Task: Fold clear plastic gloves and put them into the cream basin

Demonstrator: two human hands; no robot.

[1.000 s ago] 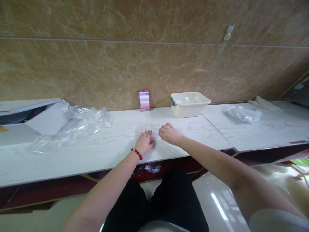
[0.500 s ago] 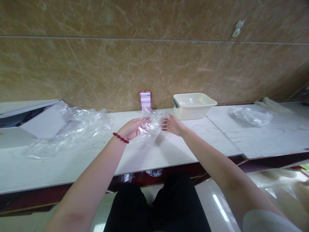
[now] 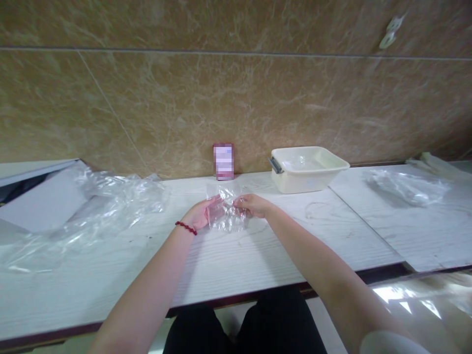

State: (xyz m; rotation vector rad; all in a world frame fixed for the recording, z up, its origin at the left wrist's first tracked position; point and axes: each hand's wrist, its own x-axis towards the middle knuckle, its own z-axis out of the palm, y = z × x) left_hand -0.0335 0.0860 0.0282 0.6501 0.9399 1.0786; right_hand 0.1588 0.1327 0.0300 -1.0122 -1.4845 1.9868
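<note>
A crinkled clear plastic bag (image 3: 228,221) is between my two hands, above the white counter. My left hand (image 3: 202,212), with a red beaded bracelet at the wrist, holds the bag's left side; some of its fingers show through the film. On the other side my right hand (image 3: 255,205) pinches the bag between thumb and curled fingers. Behind the hands, a phone-like rectangle with a red edge (image 3: 223,162) stands against the wall, its face blurred. To the right of it sits a cream plastic bin (image 3: 302,183) with a grey handle clip and something clear inside.
A long heap of clear plastic (image 3: 121,201) spreads over the left of the counter, beside an open white box (image 3: 44,204) with dark contents. More clear plastic (image 3: 413,187) lies on the right. The counter (image 3: 236,265) ends just before my legs; a tiled wall (image 3: 236,108) rises behind.
My right hand has closed from spread fingers to a pinch on the bag. Both hands and the bag are lower, nearer me, and no longer overlap the phone-like rectangle. The view has shifted slightly.
</note>
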